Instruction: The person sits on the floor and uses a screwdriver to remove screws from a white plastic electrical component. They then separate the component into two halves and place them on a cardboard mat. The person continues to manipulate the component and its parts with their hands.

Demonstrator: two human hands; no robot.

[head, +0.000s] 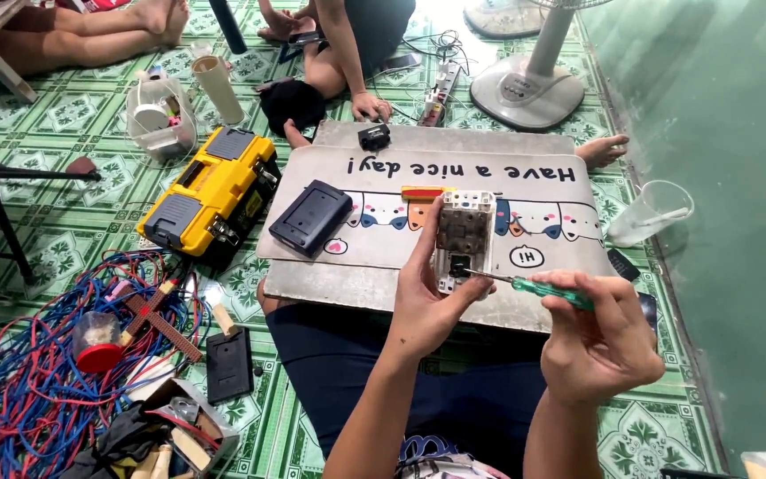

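Head view: we see the left hand gripping a white switch block upright, back side toward us, over the near edge of a board resting on the lap. The right hand is closed round a green-handled screwdriver, held level, tip set into a dark slot low on the block. So screw work on the block's back is under way; we can't tell whether that screw is going in or out, the slot is too small to read. No wires look joined to the block yet, and a dark cover plate lies loose on the printed mat to the left, apart from the block, so closing up looks undone. A yellow toolbox sits left of the board, a heap of red and blue wire on the tiled floor beyond it. Another person's hand rests at the board's far edge, next to a small black part.
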